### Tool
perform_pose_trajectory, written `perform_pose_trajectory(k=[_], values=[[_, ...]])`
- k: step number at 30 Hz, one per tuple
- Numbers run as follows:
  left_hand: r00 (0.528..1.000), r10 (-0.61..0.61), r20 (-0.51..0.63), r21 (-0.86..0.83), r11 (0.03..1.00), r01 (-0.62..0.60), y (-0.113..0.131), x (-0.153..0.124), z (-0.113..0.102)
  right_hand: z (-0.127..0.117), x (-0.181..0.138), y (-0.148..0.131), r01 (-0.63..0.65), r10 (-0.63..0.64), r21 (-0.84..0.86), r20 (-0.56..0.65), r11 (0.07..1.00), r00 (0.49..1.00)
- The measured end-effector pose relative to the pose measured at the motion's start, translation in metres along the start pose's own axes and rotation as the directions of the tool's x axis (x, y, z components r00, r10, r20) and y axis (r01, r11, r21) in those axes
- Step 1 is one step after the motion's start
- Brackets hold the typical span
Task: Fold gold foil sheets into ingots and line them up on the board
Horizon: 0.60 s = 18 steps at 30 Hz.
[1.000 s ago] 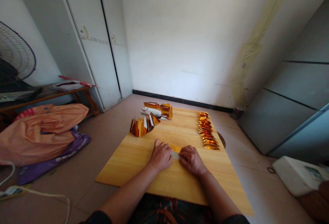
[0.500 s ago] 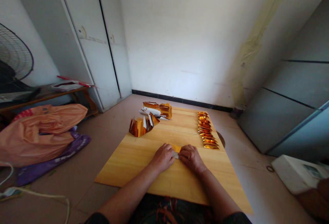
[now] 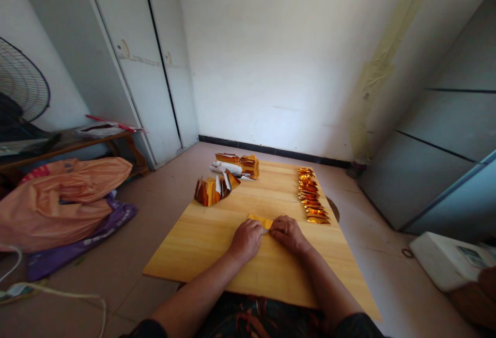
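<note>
Left hand and right hand each have a closed grip on the gold sheet; gold pieces line the surface's right side.

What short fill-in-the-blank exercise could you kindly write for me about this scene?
1. The left hand and right hand both touch the small gold sheet; the one nearer the row of folded gold pieces is the ____ one.
2. The curved stack of gold sheets sits by the wooden board's side edge on the person's ____.
3. The orange bundle lies partly over a bag coloured mainly ____.
4. The wall's baseboard is ____.

Missing words: right; left; purple; black.
</note>
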<state>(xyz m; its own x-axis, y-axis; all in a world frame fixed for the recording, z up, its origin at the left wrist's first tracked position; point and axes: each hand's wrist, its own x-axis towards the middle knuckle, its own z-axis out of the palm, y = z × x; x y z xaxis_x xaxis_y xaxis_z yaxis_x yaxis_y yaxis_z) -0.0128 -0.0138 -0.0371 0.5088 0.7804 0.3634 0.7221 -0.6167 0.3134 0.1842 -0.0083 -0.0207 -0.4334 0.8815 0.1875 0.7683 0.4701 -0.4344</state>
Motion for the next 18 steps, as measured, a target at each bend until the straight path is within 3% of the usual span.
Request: perform_pose_trajectory(k=[10, 18], values=[[0.999, 0.051, 0.006, 0.017, 0.999, -0.051, 0.002, -0.004, -0.006, 0.005, 0.012, -0.014, -0.144, 0.142, -0.050, -0.043, 0.988, 0.989], [0.993, 0.120, 0.009, 0.095, 0.988, -0.120, 0.005, -0.011, -0.012, 0.009, 0.018, -0.008, -0.202, 0.202, 0.000, -0.016, 0.979, 0.979]])
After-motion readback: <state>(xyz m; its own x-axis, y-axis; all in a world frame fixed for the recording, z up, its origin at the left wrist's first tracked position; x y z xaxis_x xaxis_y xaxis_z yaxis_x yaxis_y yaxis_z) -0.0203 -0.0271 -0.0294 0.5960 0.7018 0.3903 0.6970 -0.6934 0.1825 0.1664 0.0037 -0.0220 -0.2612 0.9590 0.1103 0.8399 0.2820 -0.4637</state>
